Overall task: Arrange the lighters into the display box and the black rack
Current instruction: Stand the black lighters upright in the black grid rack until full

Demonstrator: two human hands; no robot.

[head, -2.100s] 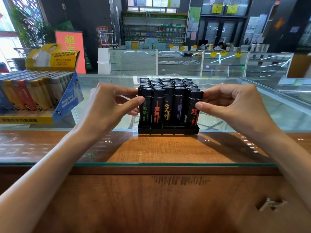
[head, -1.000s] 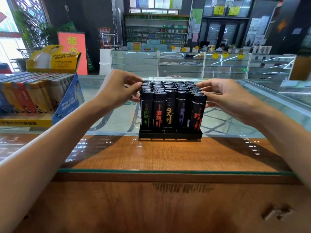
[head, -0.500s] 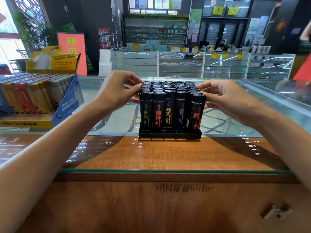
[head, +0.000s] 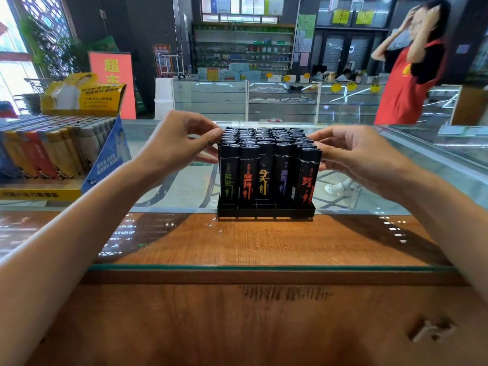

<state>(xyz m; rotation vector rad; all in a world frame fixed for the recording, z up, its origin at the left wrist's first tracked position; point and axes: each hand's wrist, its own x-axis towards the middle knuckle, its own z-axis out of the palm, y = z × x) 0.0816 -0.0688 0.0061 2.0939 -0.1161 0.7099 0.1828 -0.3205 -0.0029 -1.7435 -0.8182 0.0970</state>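
The black rack (head: 266, 212) stands on the glass counter, packed with several rows of upright black lighters (head: 265, 170) printed with coloured characters. My left hand (head: 177, 143) is at the block's upper left, thumb and curled fingers pinching the lighters on that side. My right hand (head: 359, 154) is at the upper right, its fingers curled against the right-hand lighters. The front right lighter leans slightly. The display box (head: 60, 154), yellow and blue, sits at the left, filled with several coloured lighters.
The glass counter (head: 237, 268) has a wooden band under it near me. A person in a red apron (head: 406, 75) stands behind the counter at the right. More glass cases and shelves fill the shop behind.
My hands rose from the sides of the front row to the tops of the lighter block. A person in a red apron came into view at the right.
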